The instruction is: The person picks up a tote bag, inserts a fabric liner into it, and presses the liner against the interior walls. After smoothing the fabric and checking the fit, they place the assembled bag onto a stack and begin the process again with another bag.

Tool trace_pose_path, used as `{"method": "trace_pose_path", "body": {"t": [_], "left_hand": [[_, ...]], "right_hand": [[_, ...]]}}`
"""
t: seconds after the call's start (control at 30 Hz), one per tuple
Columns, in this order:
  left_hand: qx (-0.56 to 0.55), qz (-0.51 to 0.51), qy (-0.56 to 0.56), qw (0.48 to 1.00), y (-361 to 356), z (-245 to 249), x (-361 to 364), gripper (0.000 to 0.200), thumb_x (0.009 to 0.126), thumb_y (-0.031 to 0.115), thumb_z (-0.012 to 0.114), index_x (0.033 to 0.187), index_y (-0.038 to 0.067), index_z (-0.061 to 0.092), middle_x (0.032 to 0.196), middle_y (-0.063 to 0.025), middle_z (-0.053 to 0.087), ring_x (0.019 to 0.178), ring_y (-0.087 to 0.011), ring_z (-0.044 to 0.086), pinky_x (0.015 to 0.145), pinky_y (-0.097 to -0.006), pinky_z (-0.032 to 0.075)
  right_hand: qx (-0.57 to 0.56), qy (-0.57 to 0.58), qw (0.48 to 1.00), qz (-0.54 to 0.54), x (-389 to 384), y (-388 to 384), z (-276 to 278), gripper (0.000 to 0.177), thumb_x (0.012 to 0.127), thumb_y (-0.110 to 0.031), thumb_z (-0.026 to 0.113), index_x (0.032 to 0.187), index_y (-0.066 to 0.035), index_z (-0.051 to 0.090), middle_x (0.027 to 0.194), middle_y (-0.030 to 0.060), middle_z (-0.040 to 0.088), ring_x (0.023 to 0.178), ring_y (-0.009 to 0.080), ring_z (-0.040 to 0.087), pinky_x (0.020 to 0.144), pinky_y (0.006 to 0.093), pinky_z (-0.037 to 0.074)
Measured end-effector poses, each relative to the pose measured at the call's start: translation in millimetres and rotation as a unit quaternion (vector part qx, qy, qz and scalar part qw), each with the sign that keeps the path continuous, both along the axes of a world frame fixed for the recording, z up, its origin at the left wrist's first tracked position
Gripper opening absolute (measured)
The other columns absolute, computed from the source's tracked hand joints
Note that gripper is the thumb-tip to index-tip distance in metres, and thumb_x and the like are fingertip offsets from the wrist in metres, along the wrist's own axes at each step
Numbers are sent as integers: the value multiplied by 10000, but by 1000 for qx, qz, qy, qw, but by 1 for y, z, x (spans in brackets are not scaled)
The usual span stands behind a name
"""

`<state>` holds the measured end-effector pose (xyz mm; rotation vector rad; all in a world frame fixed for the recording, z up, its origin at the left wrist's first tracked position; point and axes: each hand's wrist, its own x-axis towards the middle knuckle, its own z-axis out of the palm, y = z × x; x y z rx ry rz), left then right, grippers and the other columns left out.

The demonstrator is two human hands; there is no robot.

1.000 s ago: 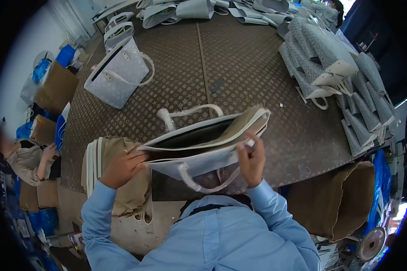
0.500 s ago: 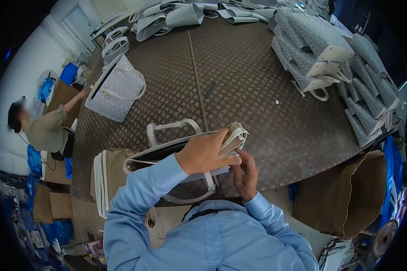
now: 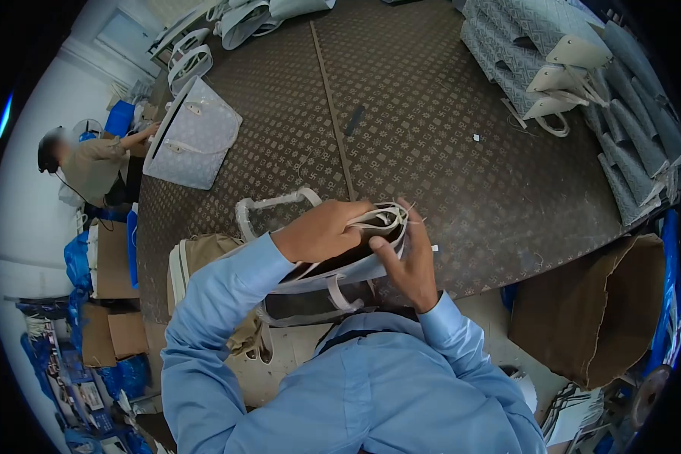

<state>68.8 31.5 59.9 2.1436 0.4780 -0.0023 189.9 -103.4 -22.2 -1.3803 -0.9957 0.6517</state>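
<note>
A white handbag (image 3: 329, 278) with a dark opening lies at the table's near edge, one plastic-wrapped handle (image 3: 268, 203) on its far side and another towards my body. My left hand (image 3: 325, 231) is closed over the bag's upper rim near its right end. At that end, my right hand (image 3: 412, 265) has its thumb at the near side and its fingers round the far side, gripping the bag's corner. Loose threads stick out at this corner. Beige bag pieces (image 3: 204, 253) with white edges lie left of the bag, partly behind my left arm.
A patterned brown table (image 3: 461, 197) spreads ahead. One pale handbag (image 3: 193, 136) stands at the left, where a co-worker (image 3: 94, 166) reaches towards it. Grey patterned bags (image 3: 522, 57) are stacked at the right. An open cardboard box (image 3: 583, 310) is below the right edge.
My right hand has moved up and now wraps the bag's right end. The bag's opening shows wider there. The camera view has shifted, and the co-worker appears more upright.
</note>
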Motion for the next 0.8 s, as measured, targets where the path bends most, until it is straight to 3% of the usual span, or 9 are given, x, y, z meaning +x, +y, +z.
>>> {"method": "trace_pose_path", "body": {"t": [0.17, 0.23, 0.27, 0.3, 0.33, 0.43, 0.5, 0.6, 0.8], "left_hand": [[134, -10, 65, 989, -3, 3, 3, 268, 750, 41, 489, 1008, -17, 533, 789, -223, 621, 730, -398, 609, 632, -468, 461], [161, -7, 86, 983, -5, 2, 2, 242, 745, 40, 491, 978, -20, 518, 770, -222, 621, 726, -395, 611, 637, -481, 466], [208, -20, 82, 975, -7, -3, -1, 218, 753, 54, 507, 961, -12, 508, 756, -212, 625, 712, -388, 614, 630, -477, 477], [253, -31, 78, 964, -8, -7, -3, 198, 761, 68, 523, 944, -4, 499, 743, -202, 629, 697, -381, 616, 622, -473, 488], [252, -33, 80, 964, -10, -12, -5, 198, 761, 68, 523, 944, -4, 499, 743, -202, 629, 697, -381, 616, 622, -473, 488], [280, -15, 83, 956, -13, -21, -6, 190, 810, 165, 591, 893, 14, 512, 735, -179, 633, 675, -358, 623, 580, -453, 493], [293, -35, 79, 952, -10, -22, -6, 290, 832, 294, 633, 878, 28, 526, 743, -164, 632, 664, -344, 627, 549, -433, 492], [277, -79, 37, 957, 0, -26, -9, 332, 832, 349, 639, 866, 36, 533, 739, -158, 631, 679, -333, 632, 556, -423, 495], [228, -103, 51, 967, 1, -28, -7, 258, 836, 278, 631, 881, 44, 533, 761, -158, 631, 708, -361, 624, 599, -438, 500]], "right_hand": [[-18, 35, 999, -6, -4, -3, -3, 628, 797, -208, 706, 1282, 84, 433, 1181, 258, 547, 1100, 345, 562, 925, 364, 444], [-70, 12, 997, -18, -5, -8, 0, 580, 817, -160, 675, 1302, 67, 451, 1177, 215, 590, 1090, 254, 583, 932, 339, 444], [-72, 16, 997, -20, -6, -10, 0, 580, 817, -160, 675, 1302, 67, 451, 1177, 215, 590, 1090, 254, 583, 932, 339, 444], [-70, 22, 997, -29, -5, -10, 1, 571, 810, -170, 680, 1270, 91, 467, 1183, 256, 573, 1102, 309, 578, 925, 351, 451], [-66, 27, 997, -37, -5, -10, 1, 564, 802, -179, 686, 1239, 115, 483, 1189, 297, 556, 1115, 364, 574, 917, 363, 458], [-56, 48, 997, -31, -6, -12, -1, 555, 807, -176, 680, 1241, 111, 486, 1194, 295, 555, 1128, 363, 566, 924, 365, 455], [-53, 30, 998, -26, -5, -14, -3, 528, 826, -153, 644, 1268, 85, 479, 1213, 274, 558, 1144, 337, 559, 945, 359, 438], [-36, 3, 999, -1, -2, -17, -5, 504, 851, -126, 596, 1301, 59, 465, 1240, 257, 553, 1174, 317, 541, 977, 355, 413], [-14, -29, 999, 35, 2, -19, -8, 506, 861, -151, 589, 1281, 97, 452, 1246, 289, 520, 1157, 402, 528, 961, 383, 429]]}}
